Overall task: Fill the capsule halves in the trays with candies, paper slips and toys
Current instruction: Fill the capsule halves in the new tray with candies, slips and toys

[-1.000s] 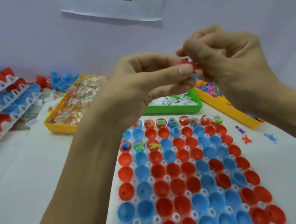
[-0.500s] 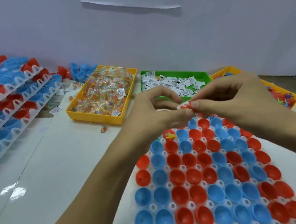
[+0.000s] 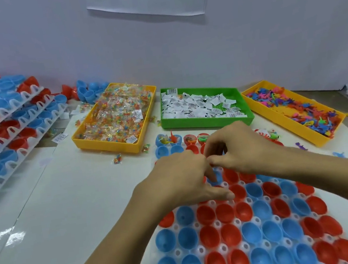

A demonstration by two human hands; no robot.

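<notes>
Capsule halves (image 3: 250, 231), red and blue, sit open side up in the white tray (image 3: 223, 248) at the near right of the desk (image 3: 71, 207). Judged light, thin-walled and smooth; they seat loosely, so best left in place and loaded from above.

Supplies along the far edge: candies (image 3: 115, 116) in a yellow bin, paper slips (image 3: 198, 105) in the green bin, toys (image 3: 301, 104) in a second yellow bin toward the far right corner. All judged very light. The wrapped candies look slippery, the slips flimsy, the toys small and soft; each calls for a fingertip pinch.

Left hand (image 3: 183, 180) hovers over the far rows of the tray, knuckles up, thumb reaching toward the near side. Right hand (image 3: 237, 147) is just beside it, fingers curled down, fingertips meeting the left's. Whether either pinches an item cannot be told; the contact point is hidden.

Only the farthest cups show contents.
</notes>
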